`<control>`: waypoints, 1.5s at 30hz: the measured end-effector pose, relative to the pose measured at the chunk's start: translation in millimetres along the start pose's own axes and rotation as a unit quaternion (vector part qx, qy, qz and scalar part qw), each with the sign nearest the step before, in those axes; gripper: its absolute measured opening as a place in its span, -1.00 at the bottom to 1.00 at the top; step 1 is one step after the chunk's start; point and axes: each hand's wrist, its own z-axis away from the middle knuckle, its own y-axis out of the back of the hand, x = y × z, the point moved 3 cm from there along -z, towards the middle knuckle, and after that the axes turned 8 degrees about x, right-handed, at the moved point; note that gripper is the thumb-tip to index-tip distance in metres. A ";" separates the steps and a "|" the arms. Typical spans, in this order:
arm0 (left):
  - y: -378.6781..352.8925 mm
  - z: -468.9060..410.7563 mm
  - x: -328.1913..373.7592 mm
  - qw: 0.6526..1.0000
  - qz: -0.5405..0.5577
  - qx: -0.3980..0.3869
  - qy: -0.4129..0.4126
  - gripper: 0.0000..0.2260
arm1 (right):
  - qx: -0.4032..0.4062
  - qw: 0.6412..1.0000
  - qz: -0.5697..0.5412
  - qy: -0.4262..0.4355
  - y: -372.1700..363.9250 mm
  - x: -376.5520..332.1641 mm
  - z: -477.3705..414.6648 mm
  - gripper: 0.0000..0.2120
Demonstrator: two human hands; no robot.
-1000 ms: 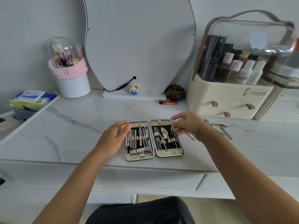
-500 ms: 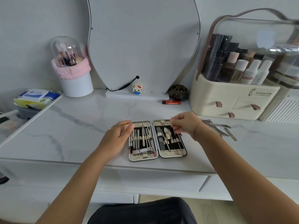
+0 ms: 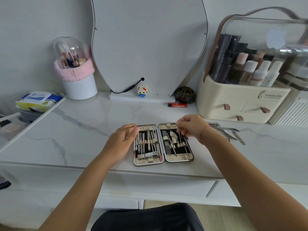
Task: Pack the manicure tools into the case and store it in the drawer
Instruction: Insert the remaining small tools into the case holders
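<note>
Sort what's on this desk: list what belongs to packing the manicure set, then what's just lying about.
For the job:
case, open
thin tool in the right hand
left hand at the case's edge
loose tools on the desk, right of the case

Lying about:
mirror
brush pot
wipes
toy figure
lighter
cosmetics organiser

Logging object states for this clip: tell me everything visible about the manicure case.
The manicure case lies open flat near the front edge of the white marble table: two hinged halves with textured gold-toned borders and black lining, silver tools held under straps. The left hand rests against its left edge. The right hand pinches a thin tool over the right half.
</note>
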 end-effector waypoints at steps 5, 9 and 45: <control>-0.7 -0.4 0.7 1.000 -0.004 -0.001 -0.004 -0.44 | 0.030 0.996 0.077 0.011 1.3 3.5 -6.6 -0.91; -1.1 -0.6 -0.6 1.000 -0.006 -0.001 -0.007 -0.43 | 0.016 0.997 0.076 -0.012 2.3 8.7 -5.4 -0.87; -8.8 3.2 6.7 0.977 -0.199 -0.011 -0.076 -0.41 | -0.015 0.998 0.060 0.007 48.1 10.2 9.1 -0.98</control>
